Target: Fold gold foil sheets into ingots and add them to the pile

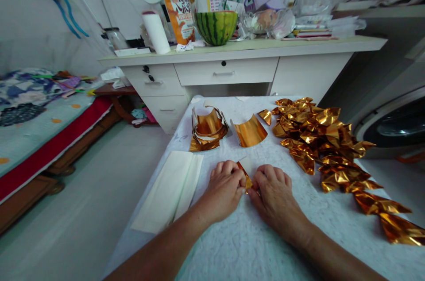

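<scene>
Two bare hands, one small foil (246,179) between them, down at the table (229,250). Key relation: foil lies in the gap, right of the left hand (226,188), left of the right hand (275,194). Neither clearly nearer; both meet its edges. Visible strip runs aslant, far end toward the left, near end toward the right; that line looks like the long axis, though fingers cover much of the piece, so true length unsure. Left grip: fingers curled, thumb and forefinger pinching the foil's left side and near end. Right grip: fingers bent, thumb drawn in, tips closed on the right edge by the look of it; underside hidden. Relative to the grips, foil sits right at the fingertips, not in the palms, most of what shows reaching away from the wearer. A pale slip (245,164) shows just beyond; cannot tell whether it belongs to the same piece. Around: paper (168,192) flat to the left, near the left forearm; curled sheet (250,131) beyond the hands, apart from them; roll (208,128) left of that; heap (318,135) of twisted gold pieces off to the right, trailing nearer.
</scene>
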The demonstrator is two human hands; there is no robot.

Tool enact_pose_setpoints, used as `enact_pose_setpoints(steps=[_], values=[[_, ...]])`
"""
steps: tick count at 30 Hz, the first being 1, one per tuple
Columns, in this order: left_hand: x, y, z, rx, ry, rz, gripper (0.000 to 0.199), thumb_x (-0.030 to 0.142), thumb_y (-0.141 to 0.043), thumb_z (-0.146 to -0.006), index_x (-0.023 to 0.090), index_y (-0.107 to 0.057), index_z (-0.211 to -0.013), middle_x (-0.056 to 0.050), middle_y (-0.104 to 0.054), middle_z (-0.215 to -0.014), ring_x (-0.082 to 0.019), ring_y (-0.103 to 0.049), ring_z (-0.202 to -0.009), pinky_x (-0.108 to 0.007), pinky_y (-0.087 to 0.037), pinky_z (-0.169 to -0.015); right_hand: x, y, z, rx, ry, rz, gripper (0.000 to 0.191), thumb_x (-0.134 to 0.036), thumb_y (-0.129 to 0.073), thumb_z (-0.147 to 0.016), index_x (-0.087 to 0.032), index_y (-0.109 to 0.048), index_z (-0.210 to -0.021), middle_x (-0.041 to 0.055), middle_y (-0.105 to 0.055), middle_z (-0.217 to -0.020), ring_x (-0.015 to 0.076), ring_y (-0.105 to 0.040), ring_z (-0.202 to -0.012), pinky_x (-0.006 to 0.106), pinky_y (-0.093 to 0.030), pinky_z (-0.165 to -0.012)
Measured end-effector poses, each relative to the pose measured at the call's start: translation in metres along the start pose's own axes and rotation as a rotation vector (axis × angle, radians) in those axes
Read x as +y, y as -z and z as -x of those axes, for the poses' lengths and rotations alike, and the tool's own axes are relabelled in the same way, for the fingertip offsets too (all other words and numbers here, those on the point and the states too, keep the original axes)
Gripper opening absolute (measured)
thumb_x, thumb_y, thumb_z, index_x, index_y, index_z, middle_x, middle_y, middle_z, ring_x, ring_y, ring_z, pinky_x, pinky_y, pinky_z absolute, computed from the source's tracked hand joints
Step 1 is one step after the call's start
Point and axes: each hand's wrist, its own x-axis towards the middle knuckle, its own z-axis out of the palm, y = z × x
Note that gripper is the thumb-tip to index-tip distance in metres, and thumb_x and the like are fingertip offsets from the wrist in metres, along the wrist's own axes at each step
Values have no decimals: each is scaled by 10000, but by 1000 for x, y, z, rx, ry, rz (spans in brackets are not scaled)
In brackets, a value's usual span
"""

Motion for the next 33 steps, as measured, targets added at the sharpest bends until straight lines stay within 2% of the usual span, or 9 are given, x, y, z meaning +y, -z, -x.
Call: enact_pose_setpoints(steps=[5, 12, 22, 26, 30, 33], values=[[-1, 1, -1, -3, -13, 13, 132, 90, -542, -803, 210, -531, -859, -26, -499, -1087, -229, -418, -1084, -388, -357, -918, 1, -2, 0, 21, 1, 24, 92, -250, -571, -846, -196, -585, -920, 99, -563, -1015, 281, -491, -943, 471, -399, -854], [-3, 1, 0, -6, -18, 38, 126, 110, -544, -816, 223, -540, -871, -16, -499, -1088, -220, -421, -1080, -382, -357, -930, 16, -6, 3, 70, 53, 9, 398, -221, -570, -817, -248, -524, -1211, 111, -528, -1249, 316, -459, -1140, 536, -354, -972], [-5, 1, 1, -14, -19, 53, 141, 109, -535, -806, 233, -537, -873, -14, -500, -1087, -217, -422, -1080, -386, -357, -946, 35, -4, 8, 36, 121, 4, 488, -199, -520, -851, -304, -452, -1323, 107, -484, -1337, 310, -421, -1237, 560, -343, -1009], [-7, 0, 1, -5, -25, 55, 155, 102, -535, -802, 235, -546, -881, -12, -505, -1083, -216, -428, -1083, -387, -359, -952, 42, -2, 9, -19, 169, -24, 572, -166, -510, -835, -329, -393, -1371, 92, -465, -1371, 300, -398, -1278, 549, -346, -1016], [-6, -1, 2, 25, -27, 55, 179, 88, -538, -786, 231, -550, -893, -26, -502, -1091, -221, -441, -1100, -397, -366, -967, 44, 4, 9, -38, 168, -74, 564, -172, -497, -832, -257, -370, -1375, 124, -474, -1368, 305, -395, -1291, 550, -335, -1035], [-7, -1, 3, 104, -6, 54, 319, 91, -591, -741, 233, -548, -1023, -71, -420, -1288, -269, -364, -1257, -461, -310, -1054, 42, 12, 9, -70, 137, -148, 522, -231, -494, -865, -199, -355, -1368, 146, -480, -1352, 295, -400, -1294, 516, -344, -1055]])
